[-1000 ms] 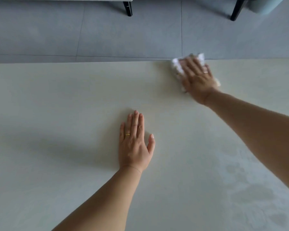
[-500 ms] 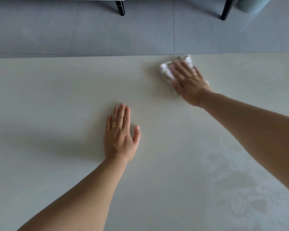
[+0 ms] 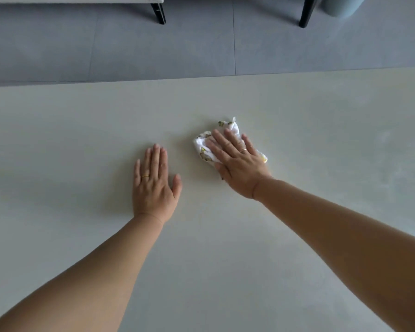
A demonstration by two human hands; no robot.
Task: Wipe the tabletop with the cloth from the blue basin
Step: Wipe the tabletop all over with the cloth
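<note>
closest to the camera it's just two bare forearms coming in from the bottom corners, both reaching out over the tabletop (image 3: 58, 140), which is pale and plain with nothing else on it that i can see.

a bit further out, the left hand (image 3: 153, 185) lies flat, palm down, fingers together and thumb out to the side, gripping nothing. my guess is it's there as a brace so the person can lean forward and reach with the other arm. there's a ring on one finger.

just beyond and to the right of it, close but not touching, the right hand (image 3: 237, 164) is spread flat on top of the cloth (image 3: 204, 149), pinning it to the table rather than clutching it. the cloth is white with little yellowish prints, bunched into a wad, and it pokes out past the fingertips and on both sides of the palm. an open palm like that spreads pressure over the whole wad, which i'd say is the point for wiping. so it looks like mid-wipe, somewhere around the middle of the table.

the blue basin isn't in shot at all.

past the far table edge there's grey tiled floor (image 3: 177, 49), a couple of dark furniture legs (image 3: 158, 13) and something pale and rounded in the top right corner.
</note>
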